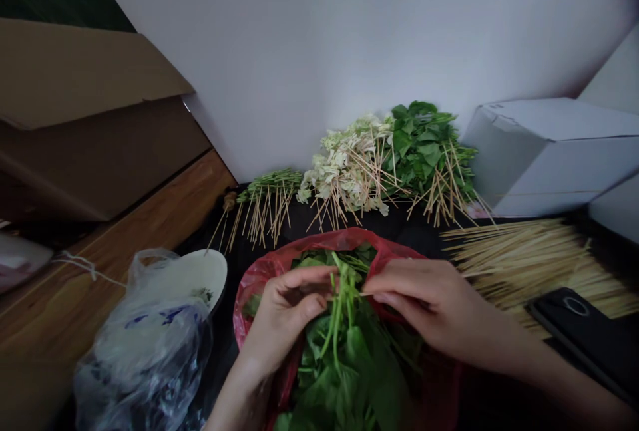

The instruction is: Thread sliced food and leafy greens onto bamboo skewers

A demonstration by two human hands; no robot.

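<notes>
A bunch of leafy green stems (pixel 344 351) hangs above a red plastic bag (pixel 249 278) that holds more greens. My left hand (pixel 287 311) pinches the stems from the left, near their upper ends. From the right, my right hand (pixel 424 301) is closed on a thin skewer at the stems; most of the skewer is hidden by the fingers. Behind the bag lie skewered green leaves (pixel 424 145), skewered pale cabbage pieces (pixel 344 165) and skewered thin green stalks (pixel 272 188).
Many loose skewers (pixel 539 265) lie at the right beside a black phone (pixel 584 331). A white box (pixel 549 158) stands behind them. At the left are a clear plastic bag (pixel 144 351), a white plate (pixel 214 271) and a cardboard box (pixel 94 151).
</notes>
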